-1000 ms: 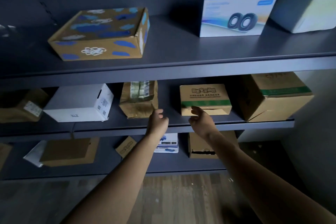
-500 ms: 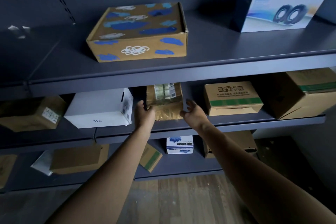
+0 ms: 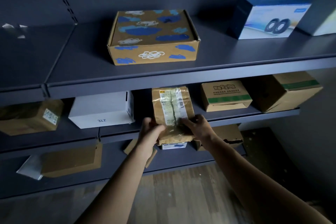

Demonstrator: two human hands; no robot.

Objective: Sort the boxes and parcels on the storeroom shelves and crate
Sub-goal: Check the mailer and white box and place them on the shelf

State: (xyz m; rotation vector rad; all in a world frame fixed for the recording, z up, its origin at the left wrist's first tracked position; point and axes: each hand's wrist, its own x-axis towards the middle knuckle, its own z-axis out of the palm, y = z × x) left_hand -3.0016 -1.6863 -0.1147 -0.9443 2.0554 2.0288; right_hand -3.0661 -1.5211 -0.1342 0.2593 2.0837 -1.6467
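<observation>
The 2 hands hold 1 brown taped parcel (image 3: 172,107) by its near end. The left hand (image 3: 150,132) curls round its left corner, and the right hand (image 3: 199,128) grips its right side with fingers over the label. The parcel overhangs the front edge of the middle shelf (image 3: 254,116), between a white box (image 3: 101,109) and a green-banded carton (image 3: 225,96).

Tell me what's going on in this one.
A person at dark storeroom shelves grips a crumpled brown parcel bearing a shipping label, with the left hand and right hand on its lower end. That end sticks out past the middle shelf edge, between a white box and a small cardboard box. A painted box sits on the top shelf.
</observation>
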